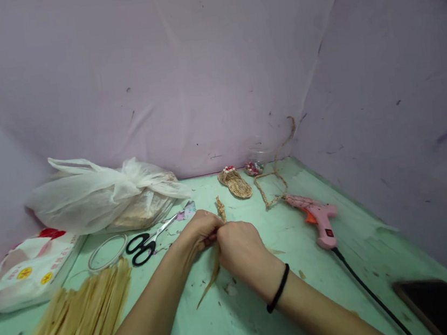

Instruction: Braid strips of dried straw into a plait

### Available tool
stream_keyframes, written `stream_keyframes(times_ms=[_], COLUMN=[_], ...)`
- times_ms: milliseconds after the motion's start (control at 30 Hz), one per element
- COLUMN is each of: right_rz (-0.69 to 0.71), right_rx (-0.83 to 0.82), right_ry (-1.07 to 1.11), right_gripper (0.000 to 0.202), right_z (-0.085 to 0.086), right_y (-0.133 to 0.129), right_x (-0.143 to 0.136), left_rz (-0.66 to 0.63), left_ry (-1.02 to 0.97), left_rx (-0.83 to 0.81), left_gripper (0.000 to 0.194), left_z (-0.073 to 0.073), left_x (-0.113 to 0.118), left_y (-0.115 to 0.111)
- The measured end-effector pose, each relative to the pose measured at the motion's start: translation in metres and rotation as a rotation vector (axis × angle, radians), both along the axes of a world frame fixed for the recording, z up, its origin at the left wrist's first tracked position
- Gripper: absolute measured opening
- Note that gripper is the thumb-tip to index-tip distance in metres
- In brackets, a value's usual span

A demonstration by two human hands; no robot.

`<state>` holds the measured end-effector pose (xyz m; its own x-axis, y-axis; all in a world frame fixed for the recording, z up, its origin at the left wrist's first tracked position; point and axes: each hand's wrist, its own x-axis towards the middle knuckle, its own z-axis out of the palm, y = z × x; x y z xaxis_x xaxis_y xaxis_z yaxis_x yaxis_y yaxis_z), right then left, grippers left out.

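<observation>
Both of my hands meet at the middle of the table, fingers closed on a thin straw braid. The twisted end of the straw braid (221, 209) sticks out beyond my knuckles, and a loose flat straw strand (212, 284) trails below toward me. My left hand (204, 227) pinches it from the left. Pressed close beside it, my right hand (239, 245), with a black band at the wrist, grips it from the right. The fingertips are partly hidden. Just past them lies a small woven straw slipper (238, 184) with red and white beads.
Left are black-handled scissors (147, 247), a white ring (106, 252), a straw bundle (75, 321), a tied plastic bag (108, 195) and a white-and-red packet (32, 270). Right are a pink glue gun (317, 214), a braided cord (259, 187), beads (253, 168) and a dark phone-like slab (444, 306).
</observation>
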<state>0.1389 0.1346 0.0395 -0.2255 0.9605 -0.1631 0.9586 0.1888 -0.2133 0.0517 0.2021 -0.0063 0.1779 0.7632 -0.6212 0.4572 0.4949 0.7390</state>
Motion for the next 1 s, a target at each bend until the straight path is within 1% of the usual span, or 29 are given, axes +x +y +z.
stream_keyframes(times_ms=[33, 100, 133, 167, 200, 233, 300, 367, 433, 533, 667, 800, 867, 1000], right_rz=[0.0, -0.05, -0.157, -0.296, -0.343, -0.369, -0.375, -0.36, -0.337, -0.297, -0.248, -0.199, -0.209, -0.267], right_rx=[-0.005, -0.014, -0.007, 0.023, 0.033, 0.027, -0.059, -0.164, -0.241, -0.288, -0.252, -0.165, -0.134, -0.138], right_ry=[0.01, 0.076, 0.184, 0.319, 0.37, 0.405, 0.503, 0.602, 0.674, 0.731, 0.705, 0.631, 0.595, 0.56], right_gripper=[0.018, 0.013, 0.011, 0.01, 0.011, 0.012, 0.014, 0.014, 0.012, 0.016, 0.013, 0.01, 0.006, 0.015], right_z=[0.003, 0.009, 0.011, 0.012, 0.011, 0.009, 0.0, -0.012, -0.022, -0.032, -0.038, -0.036, -0.036, -0.043], right_y=[0.002, 0.008, 0.013, 0.019, 0.024, 0.03, 0.039, 0.043, 0.043, 0.042, 0.044, 0.045, 0.046, 0.05], right_x=[0.006, 0.022, 0.031, 0.039, 0.046, 0.051, 0.054, 0.048, 0.038, 0.029, 0.032, 0.038, 0.038, 0.037], left_rz=[-0.011, -0.033, -0.043, -0.052, -0.059, -0.066, -0.075, -0.081, -0.087, -0.096, -0.084, -0.07, -0.059, -0.053], left_ry=[-0.016, -0.055, -0.077, -0.1, -0.123, -0.146, -0.185, -0.216, -0.236, -0.245, -0.205, -0.168, -0.172, -0.186], left_rx=[0.0, 0.0, 0.001, 0.003, 0.006, 0.009, 0.017, 0.018, 0.011, 0.002, 0.029, 0.089, 0.118, 0.132], left_gripper=[0.031, 0.027, 0.023, 0.018, 0.015, 0.016, 0.024, 0.026, 0.023, 0.017, 0.014, 0.014, 0.015, 0.01], left_z=[0.0, 0.002, 0.003, 0.004, 0.006, 0.008, 0.011, 0.013, 0.013, 0.009, 0.004, 0.003, 0.004, 0.003], left_x=[-0.002, -0.004, -0.006, -0.007, -0.008, -0.009, -0.009, -0.009, -0.009, -0.009, -0.009, -0.008, -0.007, -0.008], left_y=[0.001, 0.002, 0.002, 0.002, 0.002, 0.001, 0.001, 0.0, 0.001, 0.004, 0.005, 0.002, 0.001, 0.002])
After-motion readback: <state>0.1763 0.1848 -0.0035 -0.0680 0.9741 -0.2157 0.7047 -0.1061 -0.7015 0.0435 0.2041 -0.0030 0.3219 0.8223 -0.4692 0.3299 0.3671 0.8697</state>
